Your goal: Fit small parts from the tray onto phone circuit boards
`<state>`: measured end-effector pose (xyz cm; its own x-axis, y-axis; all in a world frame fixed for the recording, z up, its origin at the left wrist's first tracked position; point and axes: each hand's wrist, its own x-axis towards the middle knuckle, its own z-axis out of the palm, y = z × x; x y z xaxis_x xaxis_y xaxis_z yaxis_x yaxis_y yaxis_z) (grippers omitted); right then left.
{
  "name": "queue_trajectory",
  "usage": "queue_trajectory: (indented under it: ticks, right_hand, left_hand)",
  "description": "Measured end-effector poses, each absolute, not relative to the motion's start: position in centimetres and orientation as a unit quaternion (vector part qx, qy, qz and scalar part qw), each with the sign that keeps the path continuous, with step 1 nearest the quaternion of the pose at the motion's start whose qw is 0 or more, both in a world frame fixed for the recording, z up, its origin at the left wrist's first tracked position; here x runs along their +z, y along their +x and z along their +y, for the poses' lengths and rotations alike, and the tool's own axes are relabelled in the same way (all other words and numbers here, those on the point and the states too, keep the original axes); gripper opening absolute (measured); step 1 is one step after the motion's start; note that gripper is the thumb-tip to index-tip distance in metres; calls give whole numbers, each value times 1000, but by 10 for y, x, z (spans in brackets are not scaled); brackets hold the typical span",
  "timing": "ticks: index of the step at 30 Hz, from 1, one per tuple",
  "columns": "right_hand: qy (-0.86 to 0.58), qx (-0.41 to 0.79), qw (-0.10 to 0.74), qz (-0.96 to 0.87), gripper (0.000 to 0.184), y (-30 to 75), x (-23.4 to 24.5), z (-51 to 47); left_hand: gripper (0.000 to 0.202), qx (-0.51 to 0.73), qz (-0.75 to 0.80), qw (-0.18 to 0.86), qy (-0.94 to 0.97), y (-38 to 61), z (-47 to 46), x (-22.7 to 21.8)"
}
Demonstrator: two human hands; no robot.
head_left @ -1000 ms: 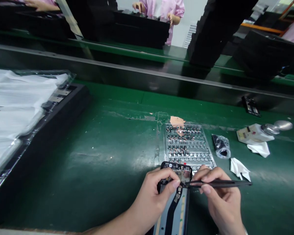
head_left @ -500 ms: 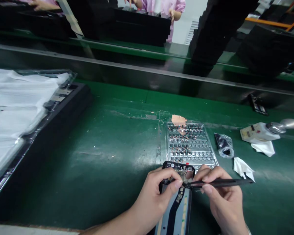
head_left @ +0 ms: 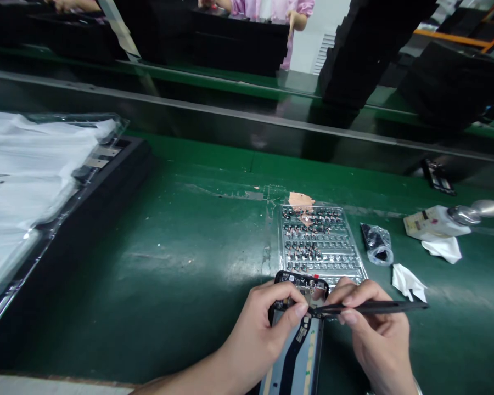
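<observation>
An opened phone frame (head_left: 298, 351) with a black flex cable lies on the green bench at the bottom centre. My left hand (head_left: 259, 334) curls over its top left corner, thumb and forefinger pinching at the frame's upper part. My right hand (head_left: 374, 334) grips black tweezers (head_left: 370, 307) held level, their tip touching the frame's top edge beside my left fingertip. Just beyond the phone lies a clear plastic tray (head_left: 319, 241) filled with rows of several small dark parts.
A black tray (head_left: 86, 214) covered with white plastic film sits at the left. At the right lie a small bag (head_left: 377, 244), white wipes (head_left: 409, 282) and a white bottle (head_left: 436, 222). A conveyor rail (head_left: 247, 118) runs across behind; a person in pink stands beyond it.
Both hands stay at the phone's top edge with the tweezers' tip in place. The view has drifted slightly; nothing was picked up or let go.
</observation>
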<state>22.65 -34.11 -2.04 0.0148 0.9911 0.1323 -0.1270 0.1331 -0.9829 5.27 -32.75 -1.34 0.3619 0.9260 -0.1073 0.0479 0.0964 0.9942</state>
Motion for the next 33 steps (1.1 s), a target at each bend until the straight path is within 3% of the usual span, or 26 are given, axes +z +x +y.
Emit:
queue_trajectory:
  ticks: [6,11,15,19,24,28,33]
  right_hand:
    - [-471,445,595,-476,5,229,-17,-341]
    - [-521,339,663,-417,23,273,-11,-343]
    - [-627,190,646,-391,11,322,-11,-351]
    - [-654,123,622,-413,32,339,-15,-360]
    - [-725,68,529,-436,26,331,-13,-354]
    - [-789,61,404,-458,22,343,-12,-341]
    - [-775,49,471,-419,33,356,-13,-343]
  left_hand:
    - [22,356,440,604,561,54,-326,-14]
    - [25,353,435,600,572,52,-328,-16]
    - [27,344,428,602,580,51,-329,-19]
    - [28,343,439,600,574,53,-329,-20]
    - [29,334,454,590,577,54,-327,-20]
    - [30,331,448,601,573,53,-328,-20]
    - [31,317,448,616,566,52,-329,-23]
